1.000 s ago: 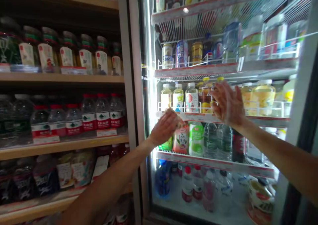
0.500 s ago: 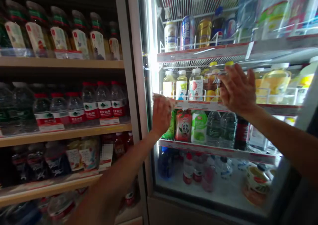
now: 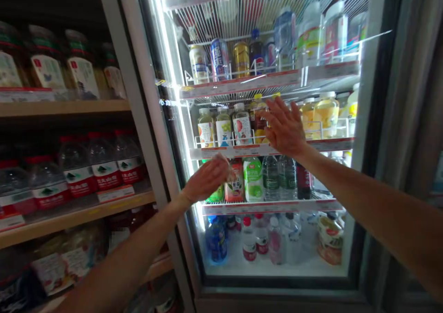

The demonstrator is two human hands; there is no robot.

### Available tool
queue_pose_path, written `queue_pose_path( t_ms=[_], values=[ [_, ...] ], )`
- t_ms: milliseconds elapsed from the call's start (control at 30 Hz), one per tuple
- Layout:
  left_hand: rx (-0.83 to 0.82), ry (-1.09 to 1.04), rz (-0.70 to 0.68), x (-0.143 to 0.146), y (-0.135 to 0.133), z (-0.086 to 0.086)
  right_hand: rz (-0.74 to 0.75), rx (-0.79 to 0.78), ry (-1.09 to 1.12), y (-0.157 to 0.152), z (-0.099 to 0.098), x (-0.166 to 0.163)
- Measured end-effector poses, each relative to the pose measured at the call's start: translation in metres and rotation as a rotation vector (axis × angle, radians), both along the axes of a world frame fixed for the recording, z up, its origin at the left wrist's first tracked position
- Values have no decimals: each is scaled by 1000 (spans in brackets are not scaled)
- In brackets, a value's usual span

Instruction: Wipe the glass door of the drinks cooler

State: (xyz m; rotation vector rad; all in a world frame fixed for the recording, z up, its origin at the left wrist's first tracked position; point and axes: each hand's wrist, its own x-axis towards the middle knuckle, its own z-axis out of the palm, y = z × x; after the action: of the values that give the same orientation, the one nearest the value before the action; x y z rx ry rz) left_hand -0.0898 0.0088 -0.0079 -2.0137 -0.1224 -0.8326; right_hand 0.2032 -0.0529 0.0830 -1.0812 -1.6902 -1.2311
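Note:
A glass-fronted drinks fridge [image 3: 277, 283] stands before me, with reflections on its glass. My left hand [image 3: 204, 179] is at the left part of the glass, its fingers bent over what looks like a pale crumpled cloth [image 3: 230, 170], mostly hidden under them. Behind that hand show a red-labelled drink [image 3: 236, 188] and a green-and-white bottle [image 3: 254, 179]. Raised and open, my right hand [image 3: 285, 128] has its fingers spread at the glass in front of the middle shelf, holding nothing. Whether its palm touches the glass I cannot tell.
Wooden shelves [image 3: 69, 108] with red-capped water bottles [image 3: 107, 163] and other drinks stand at the left. A dark frame [image 3: 133, 133] separates them from the fridge. Inside it are cans [image 3: 241, 59], juice bottles [image 3: 326, 111] and a tub [image 3: 330, 239] at the bottom right.
The view has swung right, showing more of the fridge's right side. My left hand has moved down the glass with the pale cloth. My right hand stays raised, fingers spread.

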Motion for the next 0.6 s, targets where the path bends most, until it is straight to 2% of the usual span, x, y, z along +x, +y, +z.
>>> queue_pose_path(
  t_ms=[67, 100, 133, 233, 267, 300, 367, 400, 433, 533, 567, 600],
  values=[
    [-2, -389, 44, -1, 2, 7, 2, 11, -1, 0, 0, 0],
    [0, -439, 50, -1, 1, 9, 5, 14, -3, 0, 0, 0],
    [7, -353, 41, -1, 0, 9, 7, 15, -6, 1, 0, 0],
    [60, 209, -28, 1, -3, 7, -1, 13, -9, 1, 0, -1],
    [77, 235, -31, 1, -3, 8, -8, 13, -8, 1, 0, -1],
    [87, 132, -23, 1, -3, 10, -16, 13, -5, 1, 0, -1],
    [78, -235, 3, 1, -3, 12, -25, 15, -1, 1, 0, -1],
    [68, -329, 10, 1, -3, 12, -26, 17, 0, 1, 0, -1],
    [61, -294, 5, 1, -3, 10, -26, 19, -1, 1, 0, -1],
    [69, 208, -32, 0, -5, 5, -24, 26, -5, 1, 0, -1],
    [72, 261, -29, 0, -4, 5, -25, 28, -6, 1, 0, -1],
    [71, 188, -16, 0, -4, 7, -26, 30, -5, 2, 0, -1]
  ],
)
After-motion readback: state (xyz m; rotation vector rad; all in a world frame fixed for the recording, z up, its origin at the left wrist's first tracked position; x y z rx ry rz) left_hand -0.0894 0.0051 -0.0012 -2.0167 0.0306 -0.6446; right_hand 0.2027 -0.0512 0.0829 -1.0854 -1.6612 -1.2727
